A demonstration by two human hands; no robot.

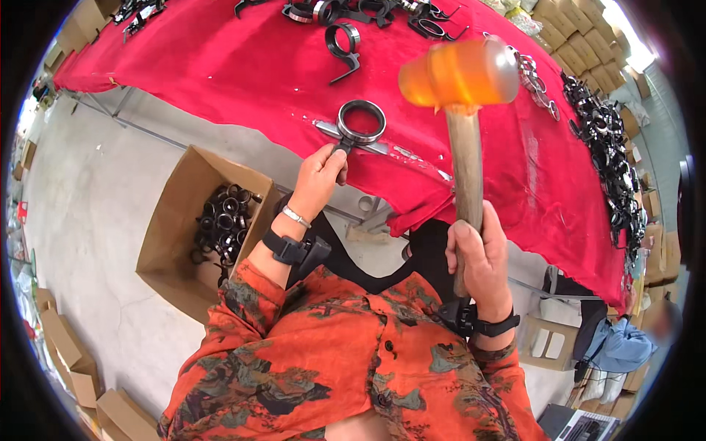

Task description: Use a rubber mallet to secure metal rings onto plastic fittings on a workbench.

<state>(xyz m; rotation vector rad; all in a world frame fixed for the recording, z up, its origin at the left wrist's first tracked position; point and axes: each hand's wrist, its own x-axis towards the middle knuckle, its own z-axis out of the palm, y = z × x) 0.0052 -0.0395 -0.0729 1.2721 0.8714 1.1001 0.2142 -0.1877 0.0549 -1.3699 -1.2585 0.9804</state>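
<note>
My left hand is closed on the short black handle of a ring-shaped part. This part has a black band with a silvery rim, and it rests over a flat metal strip at the near edge of the red-covered table. In my right hand a mallet is gripped by its wooden handle. Its translucent amber head is raised above the table, apart from the ring. Beyond the ring lies another black ring part with a curved arm.
An open cardboard box holding several black ring parts stands at my left. More black parts lie at the table's far side, with silvery rings and a long heap of black parts at right. A person in blue is at lower right.
</note>
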